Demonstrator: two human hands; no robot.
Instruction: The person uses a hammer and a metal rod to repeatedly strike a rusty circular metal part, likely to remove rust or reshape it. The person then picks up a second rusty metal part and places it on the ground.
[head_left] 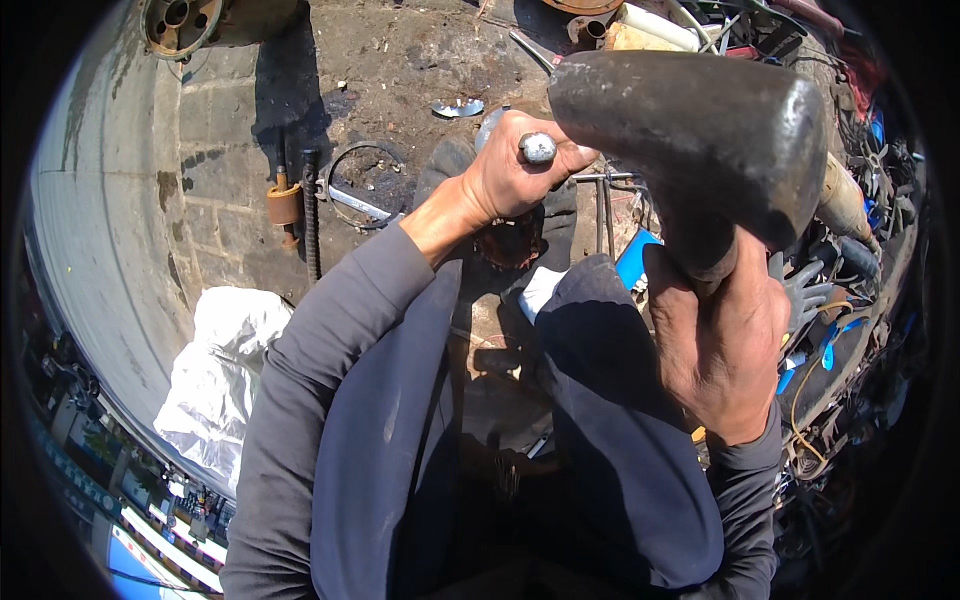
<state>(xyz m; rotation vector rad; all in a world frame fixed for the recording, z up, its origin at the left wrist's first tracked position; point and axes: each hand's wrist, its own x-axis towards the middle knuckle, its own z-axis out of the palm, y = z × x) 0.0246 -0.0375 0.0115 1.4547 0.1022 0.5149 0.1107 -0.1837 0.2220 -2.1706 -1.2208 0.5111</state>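
Note:
My left hand point(500, 175) is closed around an upright metal bar, perhaps a chisel or punch point(538, 148), with its battered bright end pointing up at me. In my right hand point(725, 340) is a hammer point(700, 130), raised close to the view so its thick dark head looks very large. The head hangs to the right of the bar and apart from it. Under my left hand, between my shoes, shows part of a reddish-brown ragged piece point(510, 243). My hand hides the bar's lower end.
To the left lie a rusty rotor on a shaft point(285, 205), a ribbed rod point(311, 215), a metal ring point(335, 170) and a wrench point(358, 203). A white sack point(222, 360) is beside my left arm. Mixed scrap point(850, 300) heaps up on the right. A drum-like housing point(185, 25) stands far left.

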